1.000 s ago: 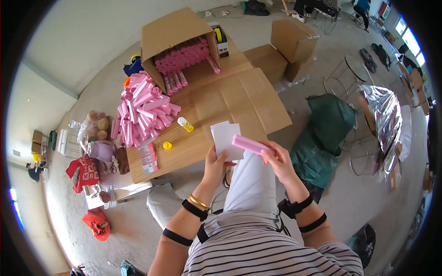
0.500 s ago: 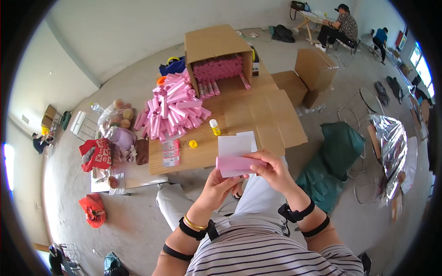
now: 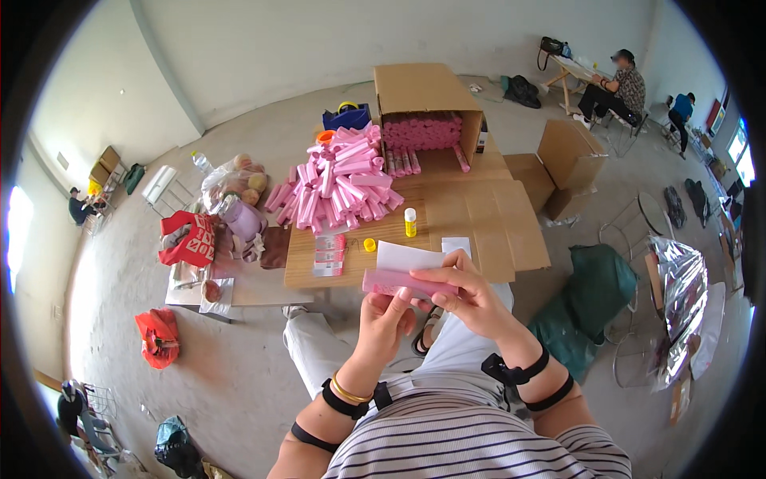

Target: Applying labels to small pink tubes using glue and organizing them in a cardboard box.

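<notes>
Above my lap, a pink paper roll with a white flap standing up along its far side lies between both hands. My left hand pinches its lower left part with thumb and fingers. At the roll's right end, my right hand has its fingers on top and its thumb below. Just beyond, on the wooden table, a glue stick stands uncapped near its yellow cap. Small pink-and-white labels lie left of the cap. A white paper piece shows behind my right hand.
A heap of pink rolls covers the table's far left, beside a cardboard box stacked with more rolls. A blue tape dispenser stands behind. Bags lie on the left bench; a green sack is right. Another person sits far off.
The roll has turned in my hands: its white flap now stands up behind it and reddish print shows on its near face. My whole view has shifted, moving the table rightward in the picture.
</notes>
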Action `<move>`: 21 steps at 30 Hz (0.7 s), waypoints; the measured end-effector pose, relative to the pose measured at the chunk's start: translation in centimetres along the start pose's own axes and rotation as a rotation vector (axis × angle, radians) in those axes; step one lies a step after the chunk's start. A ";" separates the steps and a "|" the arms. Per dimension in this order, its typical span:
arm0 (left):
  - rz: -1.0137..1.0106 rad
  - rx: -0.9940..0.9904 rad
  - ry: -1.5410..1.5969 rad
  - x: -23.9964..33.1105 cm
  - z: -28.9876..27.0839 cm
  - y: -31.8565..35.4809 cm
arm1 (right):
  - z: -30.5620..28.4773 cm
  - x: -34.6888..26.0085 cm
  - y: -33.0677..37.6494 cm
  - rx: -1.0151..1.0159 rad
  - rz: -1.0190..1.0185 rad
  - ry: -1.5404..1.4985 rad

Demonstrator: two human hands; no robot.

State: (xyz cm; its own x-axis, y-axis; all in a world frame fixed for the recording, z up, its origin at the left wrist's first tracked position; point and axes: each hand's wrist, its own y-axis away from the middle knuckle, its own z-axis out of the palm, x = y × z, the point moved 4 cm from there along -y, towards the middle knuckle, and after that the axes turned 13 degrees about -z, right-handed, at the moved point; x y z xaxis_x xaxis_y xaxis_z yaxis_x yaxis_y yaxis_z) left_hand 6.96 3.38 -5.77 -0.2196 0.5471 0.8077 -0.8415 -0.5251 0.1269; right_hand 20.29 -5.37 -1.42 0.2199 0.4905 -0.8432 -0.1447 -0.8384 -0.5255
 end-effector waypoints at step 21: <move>0.085 0.088 0.145 2.1 1.1 2.5 | 1.1 -2.0 -0.3 0.080 -0.066 -0.090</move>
State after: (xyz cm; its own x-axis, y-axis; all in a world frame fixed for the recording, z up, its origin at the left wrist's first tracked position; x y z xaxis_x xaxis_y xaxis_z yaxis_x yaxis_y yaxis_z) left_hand 4.90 2.49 -3.10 -0.3622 0.5835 0.7269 -0.7719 -0.6249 0.1171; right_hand 18.79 -5.80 0.32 0.1445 0.5662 -0.8115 -0.2097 -0.7840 -0.5843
